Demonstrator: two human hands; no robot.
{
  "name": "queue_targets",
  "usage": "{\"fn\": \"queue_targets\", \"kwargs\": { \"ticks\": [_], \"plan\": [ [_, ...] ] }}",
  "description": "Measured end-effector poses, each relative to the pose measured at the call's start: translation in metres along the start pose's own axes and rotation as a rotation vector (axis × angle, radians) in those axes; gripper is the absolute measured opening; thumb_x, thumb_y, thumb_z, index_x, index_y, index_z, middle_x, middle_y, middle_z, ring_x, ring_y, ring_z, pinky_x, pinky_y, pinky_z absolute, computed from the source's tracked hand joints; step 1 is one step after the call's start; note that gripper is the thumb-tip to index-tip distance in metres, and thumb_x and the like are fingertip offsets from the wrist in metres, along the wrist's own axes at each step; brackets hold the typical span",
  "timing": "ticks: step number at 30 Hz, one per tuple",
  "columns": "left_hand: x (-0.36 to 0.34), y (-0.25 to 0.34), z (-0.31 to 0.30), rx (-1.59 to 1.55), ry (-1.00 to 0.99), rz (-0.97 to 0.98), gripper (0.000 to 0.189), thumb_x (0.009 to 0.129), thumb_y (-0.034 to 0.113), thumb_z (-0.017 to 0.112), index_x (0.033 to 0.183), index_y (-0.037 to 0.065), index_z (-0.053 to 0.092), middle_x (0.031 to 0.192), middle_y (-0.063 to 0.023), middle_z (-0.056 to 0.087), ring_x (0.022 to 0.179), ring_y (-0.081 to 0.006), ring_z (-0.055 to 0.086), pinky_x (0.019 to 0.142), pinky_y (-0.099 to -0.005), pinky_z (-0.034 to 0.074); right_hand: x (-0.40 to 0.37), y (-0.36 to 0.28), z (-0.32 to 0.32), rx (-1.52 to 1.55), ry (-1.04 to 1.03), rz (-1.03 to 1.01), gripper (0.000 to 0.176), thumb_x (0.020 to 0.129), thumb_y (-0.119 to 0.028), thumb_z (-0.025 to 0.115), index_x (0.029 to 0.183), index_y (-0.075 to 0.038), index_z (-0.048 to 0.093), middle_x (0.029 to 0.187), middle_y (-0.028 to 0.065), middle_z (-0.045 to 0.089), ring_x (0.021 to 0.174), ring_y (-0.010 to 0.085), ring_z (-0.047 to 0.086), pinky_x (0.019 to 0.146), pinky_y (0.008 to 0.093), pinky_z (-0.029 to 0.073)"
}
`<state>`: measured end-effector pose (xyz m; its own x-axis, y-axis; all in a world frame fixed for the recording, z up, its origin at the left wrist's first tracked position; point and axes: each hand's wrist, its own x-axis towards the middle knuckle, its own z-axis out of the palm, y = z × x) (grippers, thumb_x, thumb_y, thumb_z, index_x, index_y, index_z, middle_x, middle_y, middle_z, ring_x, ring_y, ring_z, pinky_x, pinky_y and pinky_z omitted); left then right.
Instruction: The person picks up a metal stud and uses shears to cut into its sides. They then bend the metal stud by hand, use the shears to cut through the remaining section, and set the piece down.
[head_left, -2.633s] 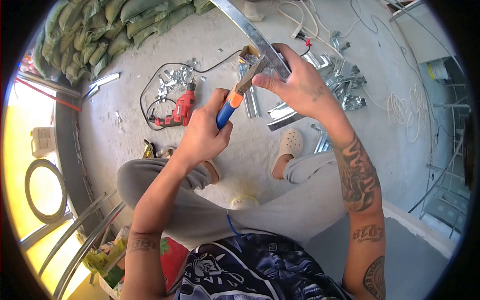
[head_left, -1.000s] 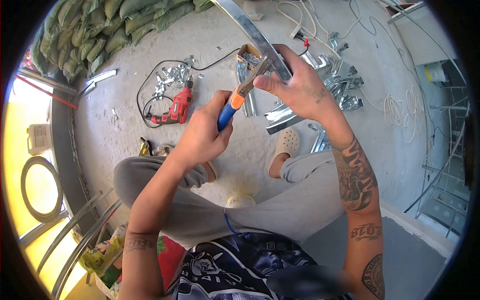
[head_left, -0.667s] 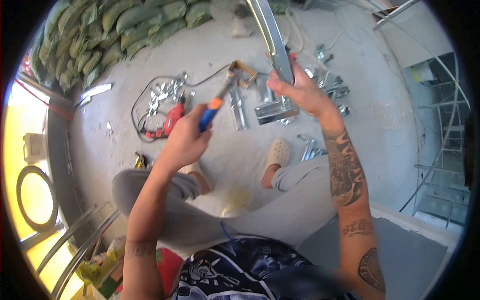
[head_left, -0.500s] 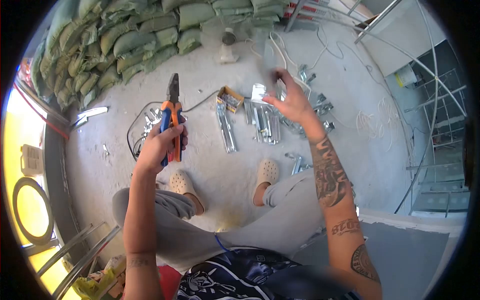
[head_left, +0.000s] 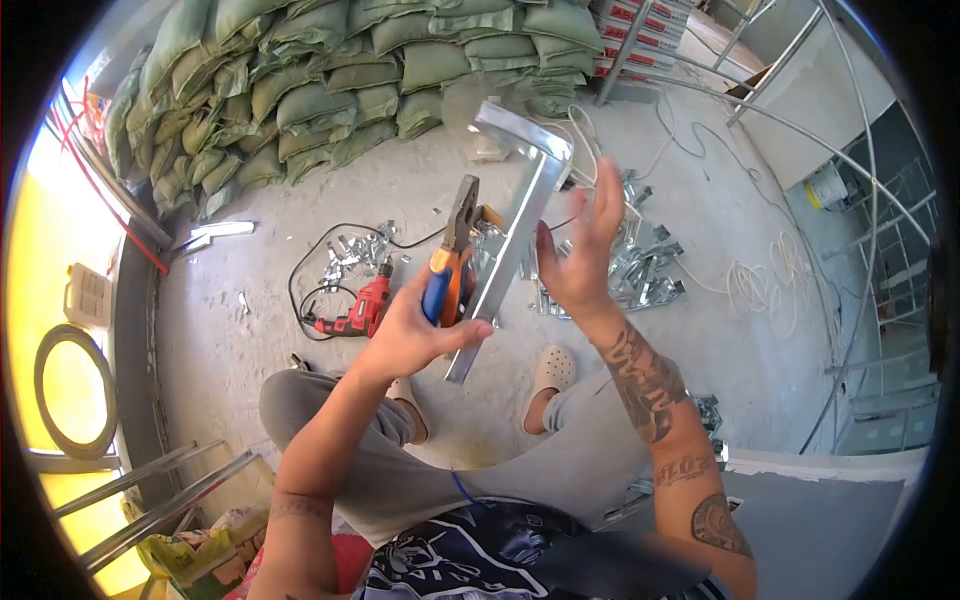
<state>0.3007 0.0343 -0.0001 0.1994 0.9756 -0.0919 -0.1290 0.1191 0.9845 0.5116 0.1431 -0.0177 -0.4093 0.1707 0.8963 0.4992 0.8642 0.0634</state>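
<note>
My left hand (head_left: pixel 425 325) is wrapped round the blue and orange handles of the pliers (head_left: pixel 463 215), whose jaws point up. Its thumb lies against the lower part of a shiny bent metal profile (head_left: pixel 520 225), which slants upward in front of me, with a short leg turned left at the top. Just right of the profile, my right hand (head_left: pixel 585 250) has its fingers apart and holds nothing. Behind the profile, a small cardboard box (head_left: pixel 490 216) is mostly hidden.
A red drill (head_left: pixel 362 308) and loose metal pieces (head_left: pixel 350 258) lie on the floor at left. More metal parts (head_left: pixel 640 265) lie at right, near white cable coils (head_left: pixel 745 290). Stacked green sandbags (head_left: pixel 330 100) stand behind; metal rungs (head_left: pixel 170 500) are at lower left.
The metal profile, blurred near my right hand before, is now against my left hand. My left hand and the pliers have moved right, and my right hand has opened. The view has shifted, showing the drill.
</note>
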Motion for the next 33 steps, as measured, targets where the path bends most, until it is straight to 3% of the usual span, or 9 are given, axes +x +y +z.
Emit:
{"fn": "queue_targets", "kwargs": {
  "ticks": [3, 6, 7, 10, 12, 16, 22, 25, 33],
  "plan": [
    [0.008, 0.002, 0.0, 0.412, 0.141, 0.219, 0.063, 0.073, 0.018, 0.087, 0.121, 0.002, 0.049, 0.098, -0.0026, 0.057, 0.086, -0.0092, 0.055, 0.077, -0.0255, 0.047, -0.008, -0.025, 0.004, 1.598, -0.076, 1.342, 0.056, 0.096, -0.024, 0.063, 0.141, 0.0, 0.039, 0.136, 0.01, 0.05, 0.131, 0.0149, 0.042, 0.108, 0.0308, 0.034],
    [0.017, -0.01, 0.009, 0.403, 0.196, 0.367, 0.056, 0.077, 0.012, 0.083, 0.119, 0.002, 0.047, 0.1, -0.0054, 0.06, 0.09, -0.0095, 0.057, 0.079, -0.0268, 0.048, -0.012, -0.045, 0.014, 1.531, -0.335, 1.239, 0.052, 0.097, -0.03, 0.062, 0.135, -0.001, 0.043, 0.125, 0.0062, 0.055, 0.125, 0.0143, 0.047, 0.101, 0.0269, 0.039],
    [0.014, -0.011, 0.015, -0.048, 0.212, 0.15, 0.046, 0.08, 0.005, 0.078, 0.113, 0.003, 0.046, 0.103, -0.0091, 0.062, 0.092, -0.0106, 0.058, 0.078, -0.0273, 0.048, -0.011, -0.046, 0.017, 1.496, -0.241, 1.294, 0.048, 0.096, -0.036, 0.061, 0.127, -0.002, 0.047, 0.117, 0.0044, 0.059, 0.113, 0.0135, 0.055, 0.093, 0.028, 0.046],
    [0.029, -0.049, -0.015, 0.133, 0.268, 0.213, 0.044, 0.084, 0.006, 0.071, 0.12, 0.005, 0.046, 0.119, -0.0129, 0.059, 0.093, -0.0142, 0.059, 0.078, -0.0253, 0.048, -0.005, -0.015, 0.011, 1.558, -0.145, 1.422, 0.045, 0.097, -0.039, 0.059, 0.123, -0.003, 0.048, 0.112, 0.0052, 0.059, 0.102, 0.0157, 0.059, 0.085, 0.0313, 0.052],
    [0.03, -0.042, -0.025, 0.204, 0.197, -0.062, 0.042, 0.082, 0.005, 0.063, 0.12, 0.005, 0.047, 0.123, -0.017, 0.058, 0.098, -0.0209, 0.062, 0.077, -0.029, 0.05, -0.01, 0.014, 0.003, 1.543, -0.118, 1.455, 0.042, 0.098, -0.039, 0.058, 0.121, -0.005, 0.049, 0.106, 0.0061, 0.058, 0.093, 0.0163, 0.059, 0.079, 0.0328, 0.054],
    [0.026, -0.068, -0.029, -0.443, 0.001, -0.516, 0.057, 0.063, 0.003, 0.055, 0.12, 0.005, 0.054, 0.134, -0.0194, 0.049, 0.12, -0.0296, 0.056, 0.078, -0.0368, 0.049, -0.01, 0.038, -0.011, 1.596, -0.196, 1.471, 0.038, 0.099, -0.038, 0.055, 0.118, -0.006, 0.05, 0.094, 0.0033, 0.057, 0.083, 0.011, 0.055, 0.073, 0.0289, 0.05],
    [0.023, -0.024, -0.01, 0.509, -0.122, 0.151, 0.057, 0.057, -0.003, 0.046, 0.111, 0.001, 0.062, 0.138, -0.0169, 0.046, 0.132, -0.0283, 0.041, 0.111, -0.0354, 0.026, -0.011, 0.03, -0.006, 1.519, -0.429, 1.311, 0.047, 0.097, -0.049, 0.056, 0.112, -0.004, 0.051, 0.085, 0.0018, 0.053, 0.071, 0.0079, 0.05, 0.064, 0.0243, 0.044],
    [0.025, -0.016, -0.004, 0.539, -0.102, 0.156, 0.059, 0.057, -0.005, 0.044, 0.113, 0.0, 0.062, 0.133, -0.017, 0.048, 0.129, -0.031, 0.044, 0.111, -0.0373, 0.026, -0.009, 0.02, -0.005, 1.318, -0.606, 1.13, 0.067, 0.09, -0.064, 0.056, 0.114, -0.001, 0.051, 0.072, -0.0011, 0.049, 0.059, 0.0068, 0.046, 0.052, 0.0229, 0.041],
    [0.026, -0.029, -0.009, 0.601, -0.126, 0.179, 0.062, 0.057, -0.007, 0.044, 0.118, -0.006, 0.055, 0.107, -0.0128, 0.056, 0.105, -0.0273, 0.053, 0.106, -0.0372, 0.033, -0.008, 0.016, -0.007, 1.285, -0.681, 1.141, 0.065, 0.089, -0.063, 0.058, 0.117, -0.004, 0.052, 0.07, -0.0019, 0.048, 0.058, 0.0062, 0.047, 0.051, 0.0231, 0.042]
  ]
}}
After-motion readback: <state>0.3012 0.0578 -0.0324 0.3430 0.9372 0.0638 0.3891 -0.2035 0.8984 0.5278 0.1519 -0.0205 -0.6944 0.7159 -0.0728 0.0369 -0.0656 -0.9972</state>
